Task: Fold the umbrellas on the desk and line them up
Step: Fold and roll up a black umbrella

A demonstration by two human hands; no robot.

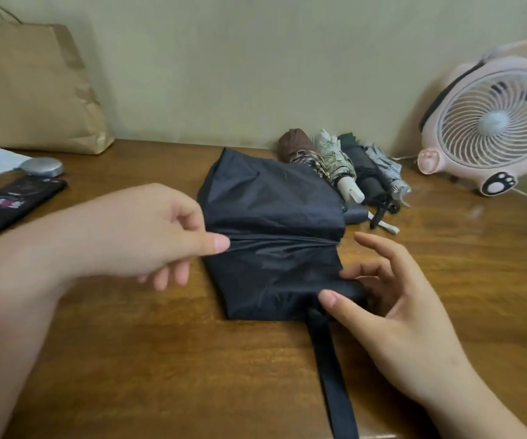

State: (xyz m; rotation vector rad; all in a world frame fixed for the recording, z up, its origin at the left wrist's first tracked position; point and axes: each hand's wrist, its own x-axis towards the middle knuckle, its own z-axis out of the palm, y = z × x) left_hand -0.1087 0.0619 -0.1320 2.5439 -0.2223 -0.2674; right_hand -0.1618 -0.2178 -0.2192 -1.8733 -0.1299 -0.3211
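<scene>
A dark umbrella lies in the middle of the brown worktop. It is shut, but its cloth is loose and not rolled up. Its black strap runs along the worktop toward the person.

The left hand is at the left edge of the dark umbrella. Its thumb and first finger pinch the cloth there. The other fingers are curled under.

The right hand is at the near right corner. Its thumb rests on the cloth just above the strap. Its fingers are spread apart and a little bent, and one tip touches the side of the cloth.

Behind the dark umbrella, close to the wall, four folded umbrellas lie side by side. One is brown, one has a leafy print, one is black and one is grey and white.

A pink fan stands at the right. A paper bag stands at the back left.
</scene>
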